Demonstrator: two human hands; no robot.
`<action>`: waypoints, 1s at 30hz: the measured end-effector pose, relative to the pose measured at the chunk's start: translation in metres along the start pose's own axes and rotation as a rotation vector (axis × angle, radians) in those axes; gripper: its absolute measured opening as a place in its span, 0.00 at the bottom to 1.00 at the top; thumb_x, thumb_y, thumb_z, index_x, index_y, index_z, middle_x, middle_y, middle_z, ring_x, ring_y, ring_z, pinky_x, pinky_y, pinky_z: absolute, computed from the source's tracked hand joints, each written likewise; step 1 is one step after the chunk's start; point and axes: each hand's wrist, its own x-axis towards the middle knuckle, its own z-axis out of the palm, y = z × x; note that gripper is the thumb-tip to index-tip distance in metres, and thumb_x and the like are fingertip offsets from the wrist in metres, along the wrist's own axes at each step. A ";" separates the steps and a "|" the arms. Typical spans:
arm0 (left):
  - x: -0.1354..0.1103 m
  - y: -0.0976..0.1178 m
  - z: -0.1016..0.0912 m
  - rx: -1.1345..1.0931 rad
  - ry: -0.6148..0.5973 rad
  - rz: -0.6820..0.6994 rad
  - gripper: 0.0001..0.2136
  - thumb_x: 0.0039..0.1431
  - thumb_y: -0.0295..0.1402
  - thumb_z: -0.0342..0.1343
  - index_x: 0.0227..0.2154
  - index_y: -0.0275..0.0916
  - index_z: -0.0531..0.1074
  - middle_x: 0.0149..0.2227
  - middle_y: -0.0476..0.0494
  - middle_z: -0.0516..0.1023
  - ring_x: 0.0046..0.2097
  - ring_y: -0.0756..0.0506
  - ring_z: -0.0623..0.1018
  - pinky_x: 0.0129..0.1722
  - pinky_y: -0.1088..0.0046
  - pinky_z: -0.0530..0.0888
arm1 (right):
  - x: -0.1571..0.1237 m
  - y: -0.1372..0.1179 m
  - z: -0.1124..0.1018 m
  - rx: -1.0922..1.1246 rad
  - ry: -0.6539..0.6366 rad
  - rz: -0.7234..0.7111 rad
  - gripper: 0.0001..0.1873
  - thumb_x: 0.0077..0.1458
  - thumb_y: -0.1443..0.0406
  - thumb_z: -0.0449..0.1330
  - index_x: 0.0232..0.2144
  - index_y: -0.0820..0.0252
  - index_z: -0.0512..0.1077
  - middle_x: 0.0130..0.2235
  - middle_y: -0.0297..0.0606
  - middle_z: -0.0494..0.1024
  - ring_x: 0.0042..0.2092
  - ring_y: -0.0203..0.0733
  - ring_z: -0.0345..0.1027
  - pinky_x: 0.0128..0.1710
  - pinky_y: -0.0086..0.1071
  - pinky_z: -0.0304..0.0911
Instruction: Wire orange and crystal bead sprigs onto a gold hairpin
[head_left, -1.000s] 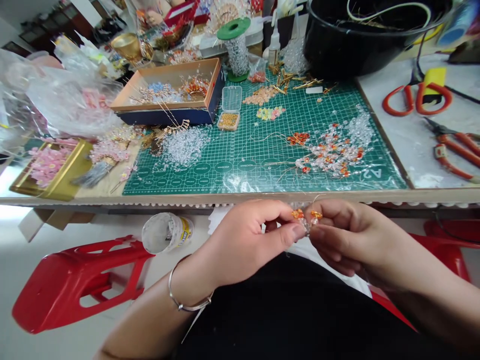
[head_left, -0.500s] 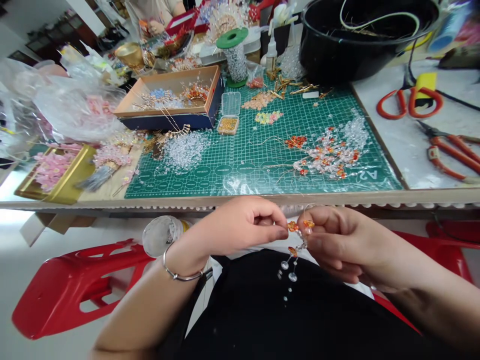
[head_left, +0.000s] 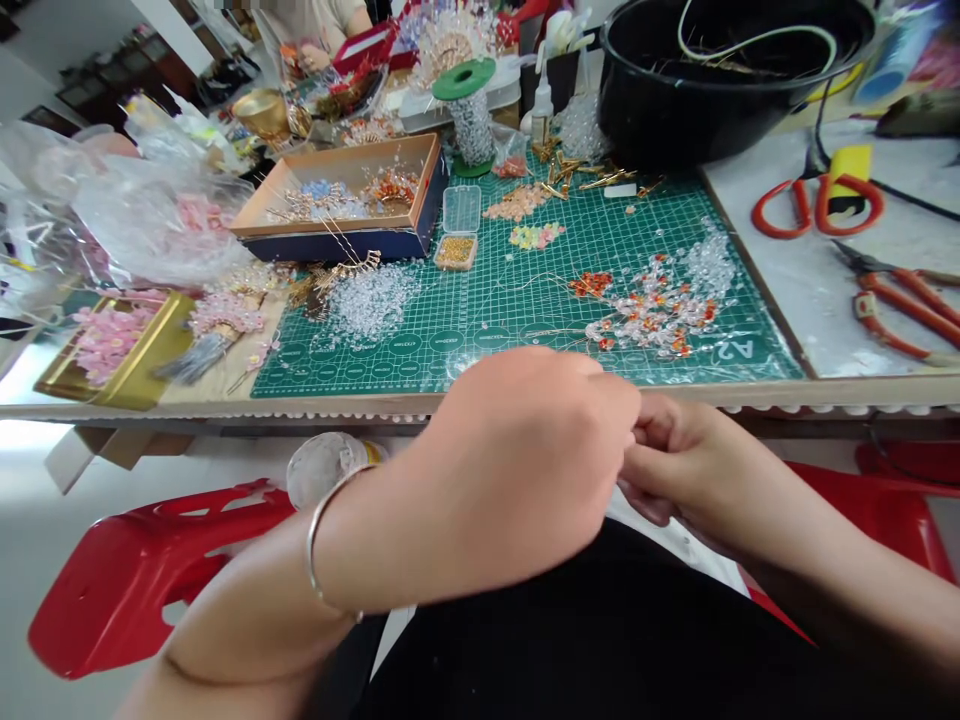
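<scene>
Over my lap, just in front of the table edge, my left hand [head_left: 536, 460] is closed, its back toward me and its fingertips hidden. It touches my right hand [head_left: 667, 455], whose fingers are pinched together. The beaded wire spray with orange flower beads and clear drops, seen between both hands a moment ago, is now hidden behind them. Beyond them on the green cutting mat [head_left: 480, 310] lies a cluster of clear and orange beaded sprays [head_left: 660, 315], with a small pile of orange beads [head_left: 591, 284] beside it.
Clear beads [head_left: 371, 305] lie left on the mat, near a box of hair ornaments [head_left: 337, 240] and a small case of gold beads [head_left: 456, 250]. Red-handled scissors [head_left: 784, 210] and pliers [head_left: 900, 310] lie right. A black basin [head_left: 675, 110] stands behind. A red stool [head_left: 112, 580] is lower left.
My left hand has turned over and moved right and closer, up against my right hand, covering the beaded wire spray. My right hand has shifted slightly right.
</scene>
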 end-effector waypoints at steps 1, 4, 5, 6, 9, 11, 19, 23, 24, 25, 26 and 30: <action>-0.006 0.004 0.004 0.009 0.041 -0.010 0.11 0.65 0.27 0.51 0.28 0.37 0.75 0.28 0.45 0.76 0.29 0.46 0.69 0.31 0.65 0.63 | 0.000 -0.001 -0.001 0.044 0.014 -0.004 0.09 0.55 0.63 0.63 0.26 0.58 0.67 0.18 0.24 0.62 0.19 0.27 0.54 0.19 0.22 0.52; -0.024 0.010 0.019 -0.020 0.167 -0.006 0.12 0.70 0.28 0.49 0.33 0.36 0.77 0.27 0.47 0.76 0.29 0.48 0.70 0.32 0.66 0.66 | 0.000 -0.006 -0.002 0.202 0.034 0.018 0.11 0.53 0.60 0.66 0.27 0.58 0.69 0.18 0.24 0.62 0.17 0.25 0.49 0.16 0.21 0.47; -0.029 0.010 0.024 -0.004 0.214 -0.013 0.11 0.70 0.28 0.50 0.33 0.37 0.77 0.26 0.47 0.76 0.28 0.48 0.69 0.31 0.66 0.65 | -0.001 -0.008 -0.003 0.266 0.035 0.044 0.11 0.51 0.61 0.68 0.27 0.59 0.69 0.18 0.24 0.63 0.17 0.24 0.48 0.15 0.21 0.46; -0.033 0.010 0.028 0.016 0.256 -0.014 0.11 0.69 0.28 0.51 0.33 0.38 0.76 0.24 0.48 0.74 0.26 0.48 0.68 0.30 0.67 0.65 | -0.002 -0.009 -0.003 0.335 0.031 0.079 0.12 0.49 0.62 0.70 0.27 0.59 0.70 0.18 0.24 0.63 0.17 0.23 0.46 0.15 0.20 0.44; -0.041 0.009 0.036 0.089 0.332 -0.003 0.10 0.66 0.24 0.52 0.32 0.39 0.76 0.22 0.50 0.73 0.24 0.49 0.67 0.27 0.68 0.64 | -0.004 -0.012 -0.003 0.528 -0.012 0.177 0.11 0.45 0.65 0.73 0.27 0.60 0.73 0.19 0.25 0.65 0.16 0.22 0.44 0.14 0.19 0.45; -0.043 0.009 0.038 0.113 0.374 0.022 0.09 0.65 0.23 0.52 0.33 0.37 0.76 0.22 0.50 0.73 0.24 0.48 0.69 0.26 0.68 0.65 | -0.005 -0.011 -0.003 0.597 -0.033 0.187 0.11 0.45 0.65 0.74 0.27 0.60 0.75 0.18 0.25 0.65 0.16 0.22 0.44 0.14 0.19 0.45; -0.044 0.002 0.049 0.240 0.484 0.186 0.09 0.63 0.22 0.53 0.39 0.32 0.78 0.19 0.53 0.67 0.22 0.48 0.63 0.21 0.67 0.58 | -0.007 -0.017 0.007 0.719 -0.102 0.122 0.18 0.52 0.61 0.73 0.18 0.61 0.72 0.15 0.26 0.59 0.16 0.23 0.47 0.14 0.18 0.48; -0.046 -0.002 0.056 0.347 0.525 0.223 0.07 0.62 0.24 0.55 0.39 0.30 0.78 0.20 0.53 0.67 0.22 0.49 0.64 0.21 0.67 0.57 | -0.004 -0.019 0.012 0.770 -0.093 0.090 0.18 0.55 0.61 0.71 0.19 0.61 0.72 0.14 0.25 0.55 0.16 0.23 0.43 0.15 0.18 0.48; -0.047 -0.004 0.058 0.372 0.530 0.232 0.07 0.62 0.25 0.56 0.40 0.30 0.78 0.20 0.52 0.68 0.23 0.49 0.66 0.21 0.67 0.59 | -0.003 -0.019 0.013 0.801 -0.090 0.088 0.18 0.55 0.61 0.71 0.19 0.61 0.72 0.15 0.24 0.55 0.17 0.23 0.41 0.15 0.18 0.48; -0.048 -0.006 0.060 0.397 0.541 0.244 0.08 0.62 0.26 0.58 0.43 0.29 0.78 0.21 0.52 0.70 0.23 0.49 0.67 0.22 0.67 0.60 | -0.002 -0.019 0.013 0.835 -0.095 0.085 0.18 0.56 0.62 0.70 0.19 0.62 0.72 0.15 0.24 0.55 0.17 0.22 0.39 0.14 0.17 0.48; -0.049 -0.008 0.061 0.418 0.558 0.254 0.10 0.62 0.27 0.59 0.44 0.29 0.77 0.22 0.52 0.70 0.23 0.49 0.68 0.22 0.68 0.60 | -0.002 -0.018 0.013 0.867 -0.104 0.081 0.18 0.56 0.62 0.70 0.19 0.62 0.72 0.16 0.24 0.56 0.17 0.22 0.37 0.14 0.17 0.48; -0.049 -0.019 0.067 0.355 0.621 0.219 0.09 0.62 0.24 0.59 0.44 0.33 0.76 0.21 0.53 0.72 0.23 0.49 0.68 0.24 0.69 0.61 | -0.003 -0.016 0.012 0.923 -0.130 0.086 0.15 0.55 0.64 0.71 0.22 0.62 0.71 0.21 0.25 0.63 0.17 0.19 0.35 0.13 0.15 0.47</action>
